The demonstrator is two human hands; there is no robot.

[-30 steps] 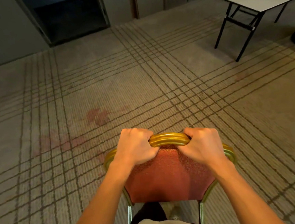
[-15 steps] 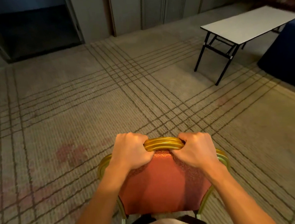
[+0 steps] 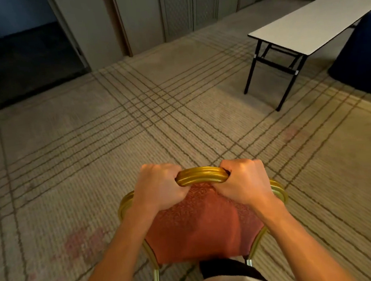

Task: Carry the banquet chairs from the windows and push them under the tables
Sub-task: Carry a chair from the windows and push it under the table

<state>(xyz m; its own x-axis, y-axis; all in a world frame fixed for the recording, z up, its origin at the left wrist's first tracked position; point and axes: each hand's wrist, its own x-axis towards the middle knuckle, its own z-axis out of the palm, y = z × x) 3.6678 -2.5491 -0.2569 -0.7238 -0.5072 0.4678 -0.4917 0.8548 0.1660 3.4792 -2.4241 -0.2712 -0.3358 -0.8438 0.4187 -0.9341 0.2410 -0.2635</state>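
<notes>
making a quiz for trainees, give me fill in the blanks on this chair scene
The left hand and right hand grip the chair by its ____ frame.
The table has a white top and ____ legs.
The table stands ahead on the person's ____ side.
Missing: gold, black, right

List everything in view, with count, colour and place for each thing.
banquet chair: one, red back, gold frame, bottom centre
folding table: one, white top, black legs, upper right
draped shape: one, dark blue, right edge beside the table
carpet: one, beige with dark lines and reddish stains, whole floor
doorway: one, dark, upper left
wall panels: several, grey, top
left hand: one, grips the chair's top rail
right hand: one, grips the same rail
</notes>
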